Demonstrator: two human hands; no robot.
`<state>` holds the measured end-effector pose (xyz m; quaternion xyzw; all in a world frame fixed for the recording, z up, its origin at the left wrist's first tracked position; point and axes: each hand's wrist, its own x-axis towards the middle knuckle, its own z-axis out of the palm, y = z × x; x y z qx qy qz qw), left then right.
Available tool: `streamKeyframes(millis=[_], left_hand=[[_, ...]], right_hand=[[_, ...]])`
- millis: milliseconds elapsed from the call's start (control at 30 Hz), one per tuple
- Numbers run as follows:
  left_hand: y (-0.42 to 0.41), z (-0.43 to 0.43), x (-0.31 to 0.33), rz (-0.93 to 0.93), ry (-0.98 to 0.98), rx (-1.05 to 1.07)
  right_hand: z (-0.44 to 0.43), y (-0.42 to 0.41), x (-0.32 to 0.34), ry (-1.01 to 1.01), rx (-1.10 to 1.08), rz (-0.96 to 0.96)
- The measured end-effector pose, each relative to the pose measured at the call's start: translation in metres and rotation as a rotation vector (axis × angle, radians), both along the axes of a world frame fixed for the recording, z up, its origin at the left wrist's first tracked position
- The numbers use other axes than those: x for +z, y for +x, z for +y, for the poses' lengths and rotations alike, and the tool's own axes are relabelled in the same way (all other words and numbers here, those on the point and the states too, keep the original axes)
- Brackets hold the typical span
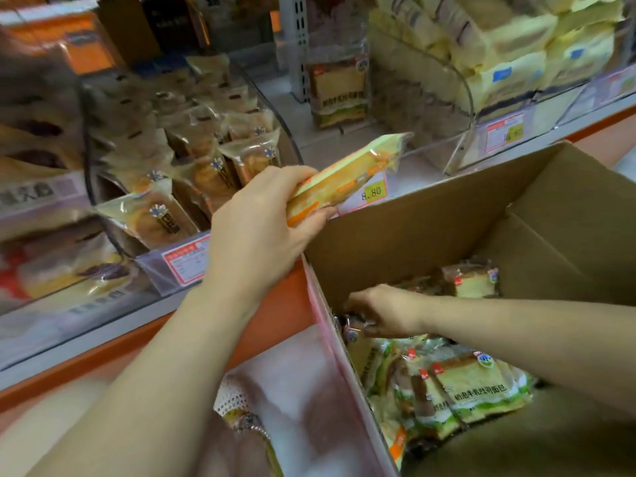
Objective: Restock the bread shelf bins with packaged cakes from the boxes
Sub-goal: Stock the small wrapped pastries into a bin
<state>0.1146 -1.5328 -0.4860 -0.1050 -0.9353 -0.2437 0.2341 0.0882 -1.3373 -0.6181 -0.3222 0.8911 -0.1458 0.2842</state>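
At the left, a clear shelf bin is filled with brown wrapped cakes. Just above its right end, a yellow packaged cake is gripped by the left hand, fingers curled round one end. Further right, the right hand is lowered into the cardboard box among bread packets; whether anything is grasped cannot be told.

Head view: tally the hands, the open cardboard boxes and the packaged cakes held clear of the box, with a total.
Hands: 2, left hand, right hand
Boxes: 1, the cardboard box
Cakes held clear: 1, the packaged cake in the left hand
Total: 4
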Motion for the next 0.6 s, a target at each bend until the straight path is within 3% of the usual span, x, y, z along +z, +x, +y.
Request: streamKeyframes(millis=[300, 467, 600], left_hand=[[-0.008, -0.003, -0.004, -0.004, 0.01, -0.038], [-0.011, -0.003, -0.003, -0.021, 0.023, -0.043], [-0.01, -0.002, -0.004, -0.012, 0.05, -0.044]], right_hand=[[-0.046, -0.004, -0.06, 0.211, 0.145, 0.044], [-0.046, -0.003, -0.052, 0.285, 0.23, 0.173], [-0.031, -0.009, -0.029, 0.207, 0.211, 0.204]])
